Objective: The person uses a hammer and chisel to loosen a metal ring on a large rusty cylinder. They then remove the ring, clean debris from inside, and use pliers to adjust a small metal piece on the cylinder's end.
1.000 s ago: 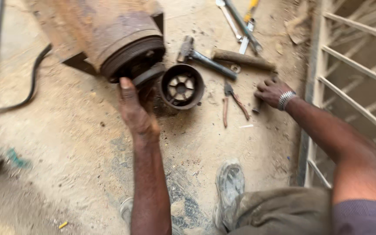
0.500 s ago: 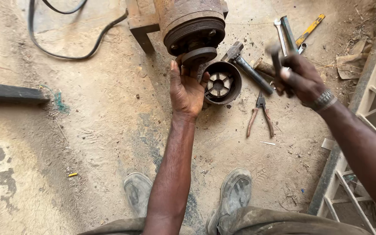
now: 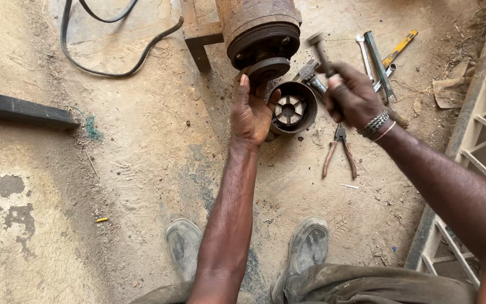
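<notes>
Right hand (image 3: 351, 95) risen, fist around hammer (image 3: 320, 53) (blurred), left hand (image 3: 251, 110) cupping rusty disc (image 3: 268, 68)

A black rubber cable (image 3: 102, 53) loops across the sandy concrete floor (image 3: 85, 186). Red-handled pliers (image 3: 339, 149) lie near steel spanners (image 3: 373, 56).
</notes>
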Available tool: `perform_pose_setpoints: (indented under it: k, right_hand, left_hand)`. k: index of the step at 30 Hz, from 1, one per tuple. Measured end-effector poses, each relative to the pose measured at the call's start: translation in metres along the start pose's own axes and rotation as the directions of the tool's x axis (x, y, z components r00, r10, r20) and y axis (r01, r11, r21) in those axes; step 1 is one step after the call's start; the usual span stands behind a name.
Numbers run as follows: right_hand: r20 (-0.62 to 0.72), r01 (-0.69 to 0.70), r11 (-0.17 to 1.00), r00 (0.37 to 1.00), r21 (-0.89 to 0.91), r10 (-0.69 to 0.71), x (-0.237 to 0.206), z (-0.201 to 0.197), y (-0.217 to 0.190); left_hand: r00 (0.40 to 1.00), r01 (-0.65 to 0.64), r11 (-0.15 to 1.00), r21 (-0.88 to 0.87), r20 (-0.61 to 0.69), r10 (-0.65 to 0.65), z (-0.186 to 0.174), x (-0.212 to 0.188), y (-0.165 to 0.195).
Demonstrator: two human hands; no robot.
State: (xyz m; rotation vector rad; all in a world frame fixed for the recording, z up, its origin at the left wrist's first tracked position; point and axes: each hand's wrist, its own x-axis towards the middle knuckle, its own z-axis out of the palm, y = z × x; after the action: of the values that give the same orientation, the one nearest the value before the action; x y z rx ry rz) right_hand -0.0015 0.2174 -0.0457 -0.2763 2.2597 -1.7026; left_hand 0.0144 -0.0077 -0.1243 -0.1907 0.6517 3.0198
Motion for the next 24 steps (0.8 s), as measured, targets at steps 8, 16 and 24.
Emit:
perform_pose_setpoints:
  k: [8,16,24]
  right_hand:
    - [0.016,0.003,1.0,1.0,-0.019,-0.003,0.002,0.0,0.002]
    - [0.005,0.055,0.998,0.998,-0.004,-0.055,0.0,0.006,0.004]
    - [-0.066,0.114,0.984,0.992,0.134,-0.106,0.005,0.008,0.033]
  left_hand:
    - [1.0,-0.009,1.0,-0.017,-0.006,0.008,0.003,0.001,0.0]
    - [1.0,0.008,0.997,-0.082,-0.022,-0.01,-0.006,0.003,-0.004]
    - [0.999,-0.003,0.996,-0.088,-0.042,-0.001,-0.004,0.003,-0.004]
